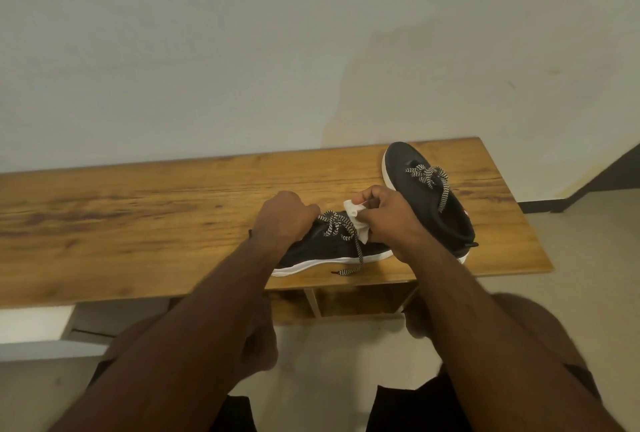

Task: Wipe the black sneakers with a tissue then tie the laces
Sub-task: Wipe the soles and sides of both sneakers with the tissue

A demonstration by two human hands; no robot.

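Two black sneakers with white soles and black-and-white laces lie on a wooden table (pixel 138 210). The near sneaker (pixel 322 251) lies sideways at the table's front edge, its laces (pixel 341 229) loose and one end hanging toward the edge. My left hand (pixel 285 215) is closed over its heel end and holds it. My right hand (pixel 388 215) grips a crumpled white tissue (pixel 356 220) against the sneaker's toe end. The second sneaker (pixel 433 196) stands behind my right hand, toe toward the wall, laces tied loosely.
The table stands against a pale wall (pixel 277 50). Its right edge ends just past the far sneaker. Below the front edge I see the table frame (pixel 346 303), my knees and a pale floor (pixel 571 258).
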